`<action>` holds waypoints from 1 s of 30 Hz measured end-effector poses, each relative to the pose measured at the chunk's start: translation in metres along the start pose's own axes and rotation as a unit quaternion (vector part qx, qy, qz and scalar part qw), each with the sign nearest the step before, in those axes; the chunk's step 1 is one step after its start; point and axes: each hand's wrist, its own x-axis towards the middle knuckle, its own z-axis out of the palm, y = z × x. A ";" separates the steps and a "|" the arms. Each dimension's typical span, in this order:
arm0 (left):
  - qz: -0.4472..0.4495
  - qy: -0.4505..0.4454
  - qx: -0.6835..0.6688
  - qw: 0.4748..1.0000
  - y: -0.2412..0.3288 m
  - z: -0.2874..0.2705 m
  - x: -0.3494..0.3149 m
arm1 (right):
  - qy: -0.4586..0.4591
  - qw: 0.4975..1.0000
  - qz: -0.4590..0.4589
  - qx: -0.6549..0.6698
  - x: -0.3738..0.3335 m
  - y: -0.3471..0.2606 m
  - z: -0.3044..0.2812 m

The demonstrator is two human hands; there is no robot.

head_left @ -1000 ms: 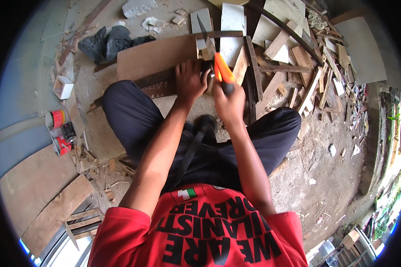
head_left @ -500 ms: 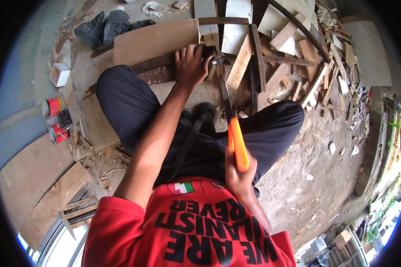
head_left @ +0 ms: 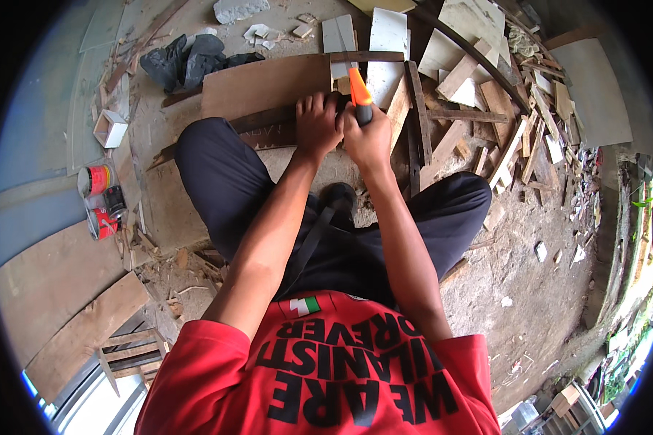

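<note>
My right hand (head_left: pixel 370 136) is closed round the orange and black handle of a handsaw (head_left: pixel 360 88). The saw's thin blade points away from me past the handle, and part of it is hard to make out. Just left of it, my left hand (head_left: pixel 318 125) presses down on a dark wooden plank (head_left: pixel 257 118), its fingers bent over the far edge. The two hands are side by side, close to the plank's right end. Both hands hide the place where the blade meets the wood. A flat tan board (head_left: pixel 268 81) lies just beyond the plank.
Several wood offcuts (head_left: pixel 450 141) are heaped at the right. A black plastic bag (head_left: pixel 199 58) lies at the far left. Red cans (head_left: pixel 98 181) and a small white box (head_left: pixel 110 129) stand at the left. My bent knees flank the work.
My right hand has pushed the saw forward, from near my lap up to beside my left hand. My left hand stays on the plank. The view has shifted slightly.
</note>
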 end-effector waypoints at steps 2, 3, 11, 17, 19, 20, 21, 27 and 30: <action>-0.001 0.010 0.005 1.000 -0.002 0.002 -0.010 | 0.006 1.000 -0.026 -0.016 -0.037 -0.003 -0.011; 0.001 0.022 0.010 1.000 -0.007 0.003 -0.006 | 0.011 0.999 -0.046 -0.020 -0.055 -0.007 -0.017; -0.038 -0.008 0.009 0.999 0.000 -0.003 -0.014 | -0.056 0.994 0.069 -0.060 -0.238 -0.047 -0.118; -0.030 -0.012 -0.009 0.999 0.003 -0.010 -0.009 | -0.021 0.998 0.053 -0.021 -0.128 -0.026 -0.066; -0.033 -0.016 -0.009 0.999 0.001 -0.008 -0.006 | -0.006 0.999 -0.003 -0.033 -0.056 -0.011 -0.032; 0.000 0.038 -0.007 0.999 0.001 0.001 -0.003 | 0.004 0.999 -0.005 -0.035 -0.026 -0.010 -0.020; 0.003 0.020 0.008 1.000 0.000 -0.003 0.002 | 0.006 0.999 -0.010 -0.035 -0.006 -0.015 -0.009; 0.009 0.018 0.000 1.000 -0.004 -0.005 -0.006 | -0.005 1.000 0.010 0.001 -0.053 -0.023 -0.020; -0.042 -0.026 0.004 0.999 0.001 -0.005 -0.012 | -0.020 0.999 0.027 -0.002 -0.138 -0.019 -0.060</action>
